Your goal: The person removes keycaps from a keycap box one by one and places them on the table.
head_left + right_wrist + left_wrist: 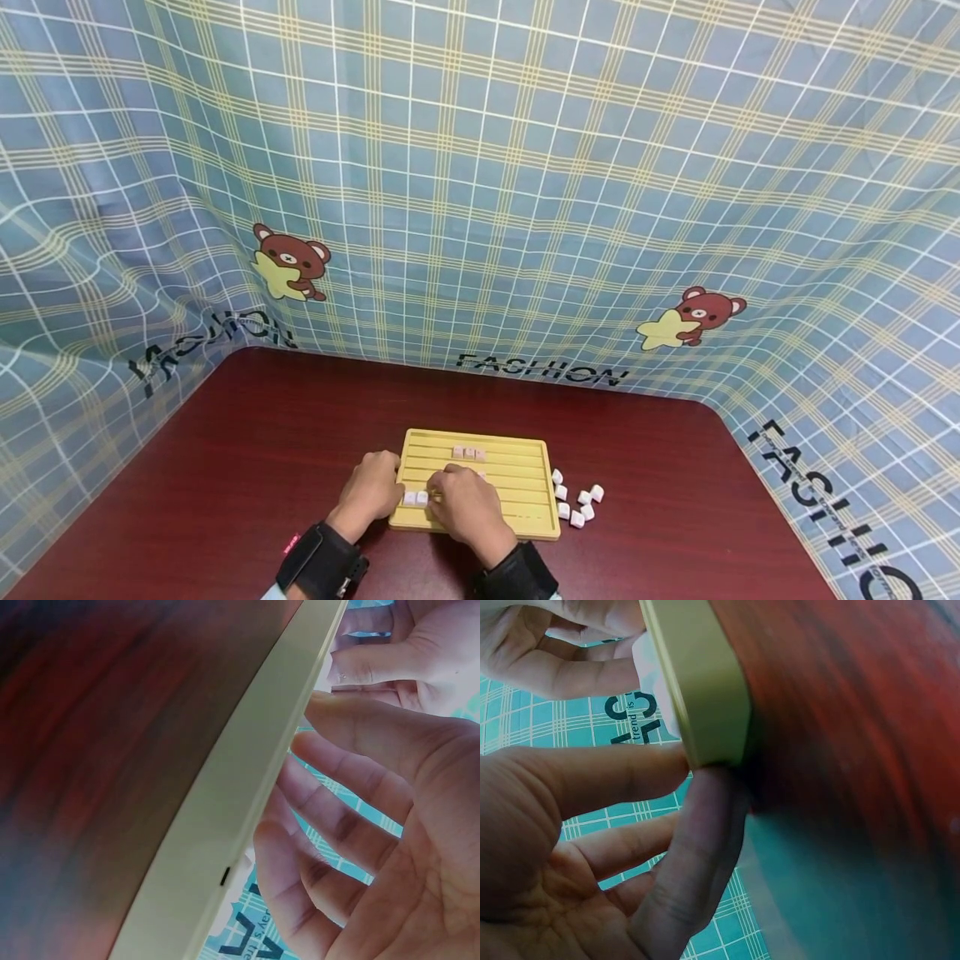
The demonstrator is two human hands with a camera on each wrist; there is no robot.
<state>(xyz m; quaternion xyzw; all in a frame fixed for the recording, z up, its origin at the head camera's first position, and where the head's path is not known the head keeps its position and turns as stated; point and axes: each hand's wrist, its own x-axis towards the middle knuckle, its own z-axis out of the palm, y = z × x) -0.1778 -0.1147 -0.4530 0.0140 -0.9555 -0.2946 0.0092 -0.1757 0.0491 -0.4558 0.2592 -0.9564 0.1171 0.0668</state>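
A yellow grooved tray (517, 492) lies on the table. My left hand (378, 487) holds its left edge; in the left wrist view the thumb (630, 778) rests at the rim and a finger (697, 832) bears against the side. Beside that hand, white keycaps (410, 498) sit in a lower groove. Over the same groove my right hand (468, 502) bends its fingers down, thumb (352, 724) and forefinger tips close together at the tray. Whether a keycap is between them is hidden. Several pinkish keycaps (468, 453) stand in an upper groove.
Several loose white keycaps (585, 497) lie on the dark red table (645, 467) just right of the tray. A checked cloth (480, 208) with bear prints hangs behind and at both sides. Black bands (318, 560) wrap both wrists.
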